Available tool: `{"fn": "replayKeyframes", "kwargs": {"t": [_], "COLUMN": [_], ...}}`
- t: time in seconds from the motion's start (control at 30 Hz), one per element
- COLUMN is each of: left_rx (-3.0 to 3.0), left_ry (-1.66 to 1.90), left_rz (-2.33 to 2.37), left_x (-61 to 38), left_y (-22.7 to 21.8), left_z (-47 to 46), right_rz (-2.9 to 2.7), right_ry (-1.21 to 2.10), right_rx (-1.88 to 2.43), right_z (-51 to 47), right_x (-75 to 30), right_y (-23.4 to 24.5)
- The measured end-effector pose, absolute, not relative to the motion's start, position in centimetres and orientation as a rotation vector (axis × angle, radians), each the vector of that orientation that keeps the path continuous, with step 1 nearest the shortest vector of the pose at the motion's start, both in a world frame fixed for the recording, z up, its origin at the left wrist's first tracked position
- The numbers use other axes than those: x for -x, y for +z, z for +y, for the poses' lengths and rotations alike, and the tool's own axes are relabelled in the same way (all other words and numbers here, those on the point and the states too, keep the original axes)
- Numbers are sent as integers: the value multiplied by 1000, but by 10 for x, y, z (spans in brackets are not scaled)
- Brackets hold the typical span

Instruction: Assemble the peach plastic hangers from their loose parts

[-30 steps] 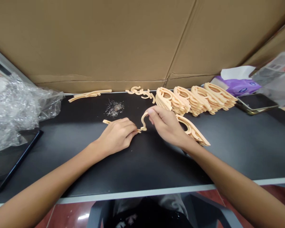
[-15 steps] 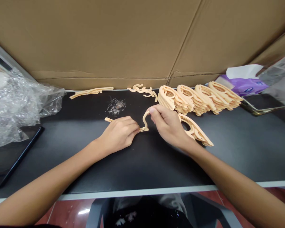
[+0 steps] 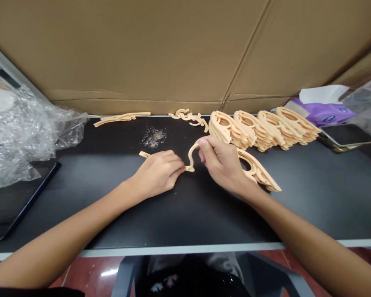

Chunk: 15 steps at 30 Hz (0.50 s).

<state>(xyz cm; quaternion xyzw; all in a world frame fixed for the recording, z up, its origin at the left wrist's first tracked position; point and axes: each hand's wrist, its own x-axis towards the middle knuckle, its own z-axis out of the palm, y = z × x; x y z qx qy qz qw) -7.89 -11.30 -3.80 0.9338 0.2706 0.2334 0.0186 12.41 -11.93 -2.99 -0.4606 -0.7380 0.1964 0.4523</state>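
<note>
My left hand [image 3: 157,173] is closed on a thin tan plastic strip [image 3: 144,154] whose end sticks out to its left. My right hand [image 3: 224,163] pinches the curved hook-shaped end [image 3: 191,156] of that same tan piece, bending it up off the black table [image 3: 185,206]. The two hands almost touch at the joint. Under my right wrist lies a flat tan hanger-shaped part [image 3: 259,173]. Behind it several stacks of the same tan parts [image 3: 259,128] lean in a row.
Broken-off tan strips [image 3: 122,118] and small curved offcuts [image 3: 190,117] lie along the cardboard wall [image 3: 173,53]. A patch of crumbs [image 3: 153,137] sits behind my left hand. Crumpled clear plastic [image 3: 21,136] and a dark tray [image 3: 15,202] are left; a tissue pack [image 3: 323,110] and phone [image 3: 346,135] right.
The view has shifted slightly, so everything sits a little further right. My right fingers have curled a bit more over the curved piece. Both hands stay in the same spot.
</note>
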Motion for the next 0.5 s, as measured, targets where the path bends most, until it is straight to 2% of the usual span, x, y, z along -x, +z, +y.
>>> {"fn": "replayKeyframes", "kwargs": {"t": [0.5], "left_rx": [-2841], "left_ry": [779], "left_rz": [876], "left_x": [75], "left_y": [-38], "left_z": [-115], "right_rz": [-1959], "right_ry": [412], "right_rx": [1125], "right_z": [-122], "right_x": [-126], "right_y": [-29]}}
